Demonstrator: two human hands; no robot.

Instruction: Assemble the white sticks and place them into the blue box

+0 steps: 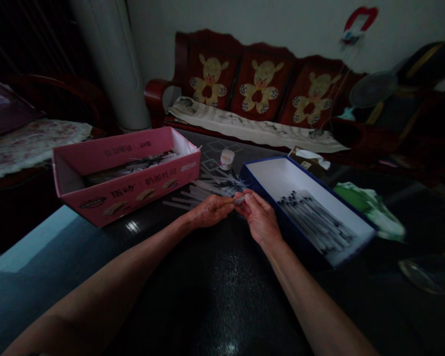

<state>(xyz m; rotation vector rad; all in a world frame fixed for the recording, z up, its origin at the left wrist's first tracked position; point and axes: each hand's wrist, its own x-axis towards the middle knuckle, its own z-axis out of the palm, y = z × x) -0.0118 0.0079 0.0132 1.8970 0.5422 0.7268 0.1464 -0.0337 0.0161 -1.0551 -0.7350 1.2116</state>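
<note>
Over the dark table, my left hand [210,211] and my right hand [261,216] meet, fingers closed. Both pinch a slim pale stick-like piece [239,200]; its exact kind is too small and dim to tell. Just behind them, loose pale translucent strips [211,188] lie spread on the table. Beside my right hand stands a blue box [307,222] with a white inside, holding many slim grey sticks [315,217] with dark ends, lying side by side. To the left is a pink cardboard box [148,193] with more thin pieces [133,168] in it.
A small white round tub [227,159] stands behind the loose strips. Right of the blue box lie a green and white plastic packet [371,207] and a clear round-rimmed object [422,274]. A brown box [307,160] sits behind. A wooden sofa [259,89] lines the wall.
</note>
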